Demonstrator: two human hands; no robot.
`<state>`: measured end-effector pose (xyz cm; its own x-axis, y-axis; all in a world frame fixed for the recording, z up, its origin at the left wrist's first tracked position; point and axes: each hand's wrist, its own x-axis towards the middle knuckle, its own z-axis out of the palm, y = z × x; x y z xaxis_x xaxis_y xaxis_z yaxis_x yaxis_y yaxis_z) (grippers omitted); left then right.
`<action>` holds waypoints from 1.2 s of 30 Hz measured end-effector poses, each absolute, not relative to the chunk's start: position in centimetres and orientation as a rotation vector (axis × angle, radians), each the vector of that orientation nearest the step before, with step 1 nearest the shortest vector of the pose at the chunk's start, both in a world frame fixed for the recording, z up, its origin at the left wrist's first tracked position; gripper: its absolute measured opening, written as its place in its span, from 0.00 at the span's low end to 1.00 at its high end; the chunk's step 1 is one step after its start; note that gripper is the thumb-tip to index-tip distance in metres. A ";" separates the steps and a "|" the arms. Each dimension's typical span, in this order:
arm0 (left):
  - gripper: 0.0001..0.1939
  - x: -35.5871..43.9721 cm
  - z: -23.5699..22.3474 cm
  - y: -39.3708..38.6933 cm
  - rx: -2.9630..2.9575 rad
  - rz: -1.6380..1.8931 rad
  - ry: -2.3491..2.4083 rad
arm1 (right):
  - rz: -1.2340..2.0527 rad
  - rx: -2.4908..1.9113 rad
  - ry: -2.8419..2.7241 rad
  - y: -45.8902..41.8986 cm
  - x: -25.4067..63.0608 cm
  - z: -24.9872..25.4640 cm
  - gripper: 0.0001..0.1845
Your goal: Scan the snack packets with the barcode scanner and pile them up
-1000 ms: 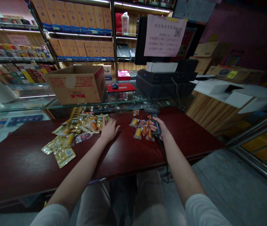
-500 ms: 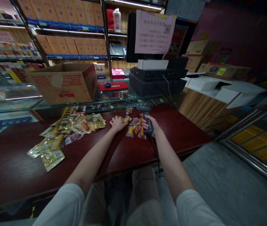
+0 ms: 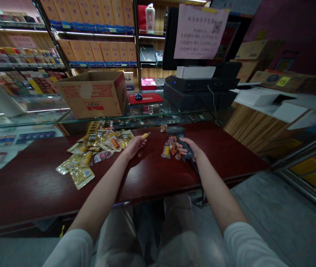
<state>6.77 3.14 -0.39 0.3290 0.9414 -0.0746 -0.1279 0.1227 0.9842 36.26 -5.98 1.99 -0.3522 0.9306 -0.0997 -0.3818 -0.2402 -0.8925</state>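
Between its fingers my left hand [image 3: 134,147] grips a small yellow snack packet [image 3: 145,136], lifted just above the table by the larger pile. My right hand [image 3: 189,148] is wrapped round the handle of a dark barcode scanner [image 3: 185,142], its head pointing left and its cable running down over the table edge. Beside the scanner lie several small clear-wrapped snacks, among them a yellow one [image 3: 166,151] and an orange-brown one [image 3: 173,149]; the right hand partly covers some. To the left spreads a pile of gold-backed snack packets [image 3: 82,177], yellow and orange pieces showing through.
A dark red table [image 3: 146,178] spans the front. Behind it, a glass counter holds an open cardboard box [image 3: 91,98], a mouse [image 3: 138,96] on a red mat [image 3: 153,98], and a black cash register [image 3: 199,97] under a monitor. White boxes [image 3: 260,97] stand to the right.
My left hand has picked up the yellow snack packet from the small group and moved it left toward the pile. The right hand still holds the scanner. The view has shifted slightly.
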 end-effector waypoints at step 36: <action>0.22 3.6 1.3 2.4 2.279 0.857 2.067 | 1.630 -0.785 -0.901 -6.3 36.2 2.4 0.12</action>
<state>3.56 2.36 1.34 0.0189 0.9089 0.4166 0.9371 -0.1614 0.3095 36.19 -6.30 2.35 -0.2186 0.9746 -0.0479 -0.4774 -0.1496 -0.8659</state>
